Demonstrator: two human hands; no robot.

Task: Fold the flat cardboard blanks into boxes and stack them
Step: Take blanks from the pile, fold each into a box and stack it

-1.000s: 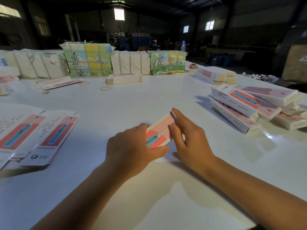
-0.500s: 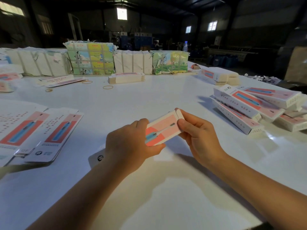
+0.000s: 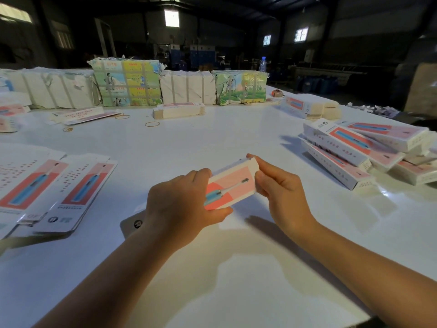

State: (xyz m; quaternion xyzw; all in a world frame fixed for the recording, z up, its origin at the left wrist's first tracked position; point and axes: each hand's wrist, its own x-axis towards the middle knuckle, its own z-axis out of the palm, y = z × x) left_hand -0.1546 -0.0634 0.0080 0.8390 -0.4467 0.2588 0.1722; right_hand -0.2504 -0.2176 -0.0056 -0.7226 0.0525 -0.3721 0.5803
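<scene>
Left of the stacked pink-and-white folded boxes (image 3: 354, 152), the left hand (image 3: 182, 204) is gripping a pink cardboard carton (image 3: 233, 185) while the right hand (image 3: 281, 192) is pinching its end flap, probably tucking next.

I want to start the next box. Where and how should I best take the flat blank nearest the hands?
Probably pinch the flat blank at its near short end, coming from the table edge; that tab end looks slightly raised, so fingers could slip under. Its left long edge overlaps the neighbouring blank.
</scene>
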